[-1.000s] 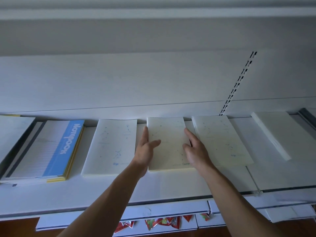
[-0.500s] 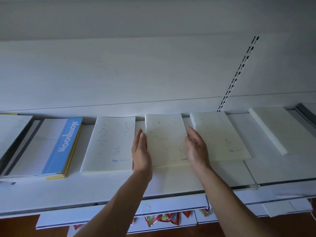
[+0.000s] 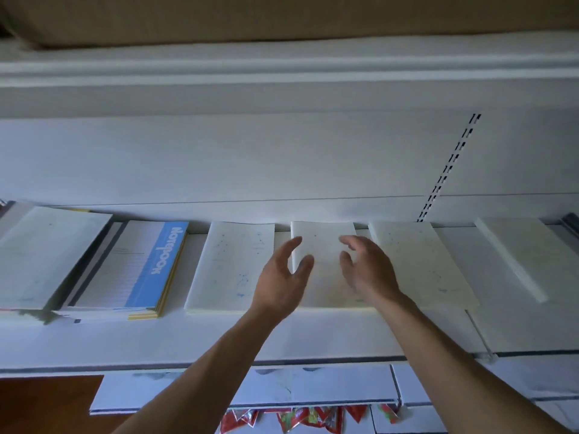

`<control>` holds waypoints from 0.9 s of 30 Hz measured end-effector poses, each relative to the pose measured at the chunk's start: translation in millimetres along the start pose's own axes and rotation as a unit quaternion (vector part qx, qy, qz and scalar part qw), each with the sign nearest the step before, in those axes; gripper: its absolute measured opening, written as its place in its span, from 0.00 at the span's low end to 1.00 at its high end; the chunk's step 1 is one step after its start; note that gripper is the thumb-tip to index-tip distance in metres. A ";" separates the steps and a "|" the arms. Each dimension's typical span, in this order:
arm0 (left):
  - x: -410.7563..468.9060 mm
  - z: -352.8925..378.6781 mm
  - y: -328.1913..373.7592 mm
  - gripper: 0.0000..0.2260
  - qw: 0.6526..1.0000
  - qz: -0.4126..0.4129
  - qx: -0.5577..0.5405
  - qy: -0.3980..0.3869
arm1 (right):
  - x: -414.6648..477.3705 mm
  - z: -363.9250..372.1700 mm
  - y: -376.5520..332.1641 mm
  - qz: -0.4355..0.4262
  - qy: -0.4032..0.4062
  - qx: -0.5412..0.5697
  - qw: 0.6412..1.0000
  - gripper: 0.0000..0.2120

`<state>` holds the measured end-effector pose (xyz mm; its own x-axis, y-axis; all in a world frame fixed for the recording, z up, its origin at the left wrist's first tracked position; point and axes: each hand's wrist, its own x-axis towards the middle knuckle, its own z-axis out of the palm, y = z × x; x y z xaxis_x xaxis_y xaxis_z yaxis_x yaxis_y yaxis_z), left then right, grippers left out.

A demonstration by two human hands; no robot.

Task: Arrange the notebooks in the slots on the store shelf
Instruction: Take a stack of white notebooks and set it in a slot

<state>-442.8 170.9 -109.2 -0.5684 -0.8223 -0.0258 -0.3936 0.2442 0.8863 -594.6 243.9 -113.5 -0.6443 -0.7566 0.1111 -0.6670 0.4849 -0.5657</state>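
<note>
— Cream paper all along the row. Which notebook matters?
— From the left: the blue Notebook stack [image 3: 141, 270], a dotted notebook [image 3: 232, 264], then the middle notebook [image 3: 324, 242]. It lies flat on the shelf [image 3: 313, 336] with its long axis running away from the person and its far end at the back panel [image 3: 250, 158].
— And the hands?
— The left hand [image 3: 282, 280] is over its left edge and the right hand [image 3: 368, 270] over its right half. Both have fingers spread and relaxed, gripping nothing. I cannot tell whether they touch the cover. The notebook sits straight ahead between them, so neither looks nearer.
— Room to shift it?
— Only narrow strips of bare shelf either side. Another dotted notebook [image 3: 419, 264] lies just beside on the right, and a white stack [image 3: 526, 255] further along. The front of the shelf is bare.
</note>
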 end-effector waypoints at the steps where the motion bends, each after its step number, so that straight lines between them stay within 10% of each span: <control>1: -1.9 -11.3 3.8 0.20 0.999 0.013 0.044 -0.004 | 2.6 0.4 -9.0 -0.017 -0.017 -0.028 0.999 0.17; 7: -22.8 -105.5 2.6 0.14 0.915 0.057 0.395 0.057 | 16.5 25.5 -100.4 -0.164 -0.088 -0.146 0.972 0.16; 16: -70.1 -283.4 -74.5 0.21 0.868 -0.053 0.466 0.162 | -18.8 127.5 -279.3 -0.278 -0.198 -0.059 0.938 0.17; 27: -66.2 -412.0 -169.4 0.37 0.872 -0.073 0.485 0.010 | -37.4 217.6 -387.5 0.117 -0.237 0.327 0.907 0.12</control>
<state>-40.8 -27.8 -67.1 -0.4515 -0.8879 -0.0886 -0.8920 0.4469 0.0671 -230.7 -11.1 -76.3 -0.4033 -0.8453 -0.3503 -0.0685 0.4097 -0.9097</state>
